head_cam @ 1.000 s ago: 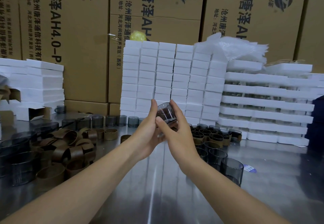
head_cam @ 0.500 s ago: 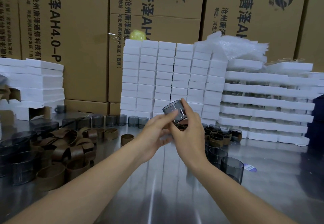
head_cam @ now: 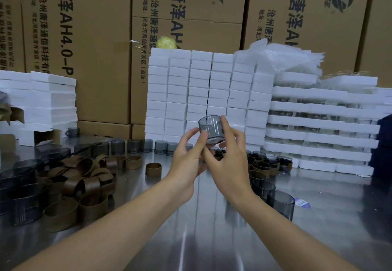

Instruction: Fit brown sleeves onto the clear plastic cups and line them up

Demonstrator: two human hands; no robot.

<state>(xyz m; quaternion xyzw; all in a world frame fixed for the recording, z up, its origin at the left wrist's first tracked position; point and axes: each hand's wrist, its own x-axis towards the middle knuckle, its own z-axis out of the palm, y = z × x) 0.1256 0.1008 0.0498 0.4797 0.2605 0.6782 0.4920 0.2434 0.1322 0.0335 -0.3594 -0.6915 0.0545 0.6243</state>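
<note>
One cup (head_cam: 211, 129), no sleeve on, pinched by the right hand (head_cam: 227, 164), up high, likely for a good look. Left hand (head_cam: 186, 160) loose, straight fingers touching its side, likely for turning. Sleeves (head_cam: 84, 185) heaped left of that hand, easy to grab.

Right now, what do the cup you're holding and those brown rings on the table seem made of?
Cup: glossy, smoke-tinted clear plastic, since the white boxes show through it. Brown rings: matte, probably cardboard or stiff paper; some lie bent and flattened.

Bare clear cup (head_cam: 210, 130) held aloft; brown sleeves (head_cam: 84, 183) heaped left.
</note>
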